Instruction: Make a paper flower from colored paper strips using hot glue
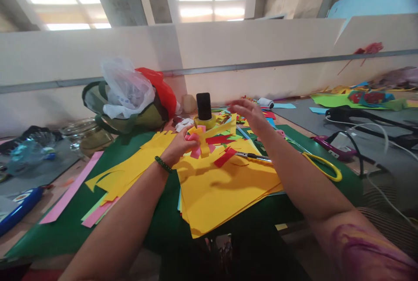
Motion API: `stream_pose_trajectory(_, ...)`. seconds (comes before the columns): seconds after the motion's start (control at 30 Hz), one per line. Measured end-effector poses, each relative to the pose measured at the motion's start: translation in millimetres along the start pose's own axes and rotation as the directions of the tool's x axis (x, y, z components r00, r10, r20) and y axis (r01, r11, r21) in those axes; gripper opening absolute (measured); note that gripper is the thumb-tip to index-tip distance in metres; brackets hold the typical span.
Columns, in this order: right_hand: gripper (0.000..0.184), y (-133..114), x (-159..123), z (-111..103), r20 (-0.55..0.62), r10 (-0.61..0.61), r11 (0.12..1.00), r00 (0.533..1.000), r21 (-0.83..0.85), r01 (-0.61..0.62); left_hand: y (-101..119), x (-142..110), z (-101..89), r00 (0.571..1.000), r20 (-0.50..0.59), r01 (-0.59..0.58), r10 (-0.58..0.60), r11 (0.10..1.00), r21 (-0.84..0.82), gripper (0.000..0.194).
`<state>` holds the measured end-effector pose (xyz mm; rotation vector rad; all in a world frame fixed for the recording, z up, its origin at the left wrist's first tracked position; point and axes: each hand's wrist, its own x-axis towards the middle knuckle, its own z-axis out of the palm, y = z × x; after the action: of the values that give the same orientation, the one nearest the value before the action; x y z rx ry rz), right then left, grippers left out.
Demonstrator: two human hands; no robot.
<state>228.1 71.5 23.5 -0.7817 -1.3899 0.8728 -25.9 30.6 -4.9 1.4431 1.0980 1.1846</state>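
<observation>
The left hand (pixel 179 145) has its grip clamped on pink-and-yellow paper pieces (pixel 204 147), seemingly mid-arranging; the right hand (pixel 251 115), grip apart, would need to come closer to help.

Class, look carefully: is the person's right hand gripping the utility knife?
No, the utility knife lies on the yellow paper, apart from the raised right hand.

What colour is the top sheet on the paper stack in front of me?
The top sheet is yellow, seen best in the head view.

Pink-and-yellow paper piece (pixel 204 147), yellow sheets (pixel 225 198), green mat (pixel 48 239), red scrap (pixel 225 158), yellow scissor handle (pixel 338 175), green bracelet (pixel 163 164)
</observation>
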Motion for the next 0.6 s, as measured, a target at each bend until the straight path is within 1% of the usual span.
stream_pose_trajectory(0.03, 0.046, -3.4, -6.2, 2.1, 0.138, 0.021, 0.996, 0.99, -0.083, -0.01, 1.5, -2.1, 1.8, 0.999, 0.035, 0.022, -0.024, 0.998, 0.055, 0.081)
stream_pose_trajectory(0.07, 0.046, -6.2, -13.0, 5.7, 0.267, 0.062, 0.987, 0.962, -0.162, -0.018, 2.6, -4.3, 4.0, 0.996, 0.074, 0.034, -0.042, 0.994, 0.108, 0.085)
stream_pose_trajectory(0.13, 0.047, -9.4, -25.6, 14.8, 0.466, 0.154, 0.96, 0.871, -0.279, -0.021, 3.3, -8.3, 8.5, 0.989, 0.144, 0.013, -0.039, 0.984, 0.179, 0.09)
stream_pose_trajectory(0.2, 0.049, -9.1, -34.1, 23.3, 0.591, 0.208, 0.944, 0.78, -0.33, -0.002, 2.5, -11.4, 12.7, 0.982, 0.188, -0.029, -0.013, 0.976, 0.218, 0.09)
stream_pose_trajectory(0.23, 0.048, -7.8, -36.4, 26.8, 0.631, 0.218, 0.942, 0.745, -0.337, 0.009, 1.9, -12.5, 14.3, 0.981, 0.196, -0.046, 0.0, 0.972, 0.229, 0.089)
stream_pose_trajectory(0.27, 0.047, -5.9, -37.6, 29.7, 0.659, 0.219, 0.943, 0.72, -0.332, 0.018, 1.5, -13.3, 15.6, 0.98, 0.199, -0.053, 0.005, 0.971, 0.235, 0.089)
stream_pose_trajectory(0.3, 0.045, -3.6, -37.9, 32.2, 0.672, 0.212, 0.947, 0.71, -0.321, 0.022, 1.4, -13.8, 16.3, 0.979, 0.203, -0.049, 0.001, 0.972, 0.231, 0.089)
stream_pose_trajectory(0.33, 0.043, -1.1, -37.4, 34.4, 0.667, 0.203, 0.951, 0.717, -0.308, 0.017, 1.8, -13.9, 16.4, 0.978, 0.208, -0.038, -0.007, 0.977, 0.212, 0.09)
stream_pose_trajectory(0.37, 0.04, 1.4, -36.3, 36.2, 0.642, 0.192, 0.958, 0.742, -0.287, 0.0, 2.5, -13.5, 15.7, 0.977, 0.211, -0.025, -0.012, 0.985, 0.171, 0.09)
stream_pose_trajectory(0.43, 0.035, 6.3, -32.7, 39.2, 0.534, 0.175, 0.976, 0.827, -0.206, -0.073, 4.7, -11.0, 12.1, 0.979, 0.202, -0.003, 0.002, 1.0, 0.007, 0.084)
stream_pose_trajectory(0.5, 0.033, 10.6, -28.7, 41.5, 0.366, 0.161, 0.987, 0.917, -0.051, -0.153, 6.3, -6.3, 6.7, 0.992, 0.122, -0.014, 0.042, 0.975, -0.223, 0.069)
stream_pose_trajectory(0.53, 0.033, 12.7, -27.1, 42.8, 0.285, 0.16, 0.983, 0.945, 0.043, -0.18, 6.5, -3.7, 4.2, 0.997, 0.062, -0.029, 0.052, 0.947, -0.32, 0.063)
stream_pose_trajectory(0.57, 0.035, 14.7, -26.0, 44.2, 0.218, 0.169, 0.97, 0.961, 0.133, -0.201, 6.1, -1.2, 2.5, 0.999, 0.008, -0.042, 0.049, 0.922, -0.385, 0.06)
stream_pose_trajectory(0.6, 0.037, 16.8, -25.6, 46.1, 0.171, 0.189, 0.952, 0.967, 0.208, -0.223, 5.2, 0.9, 1.9, 0.999, -0.026, -0.044, 0.036, 0.909, -0.415, 0.058)
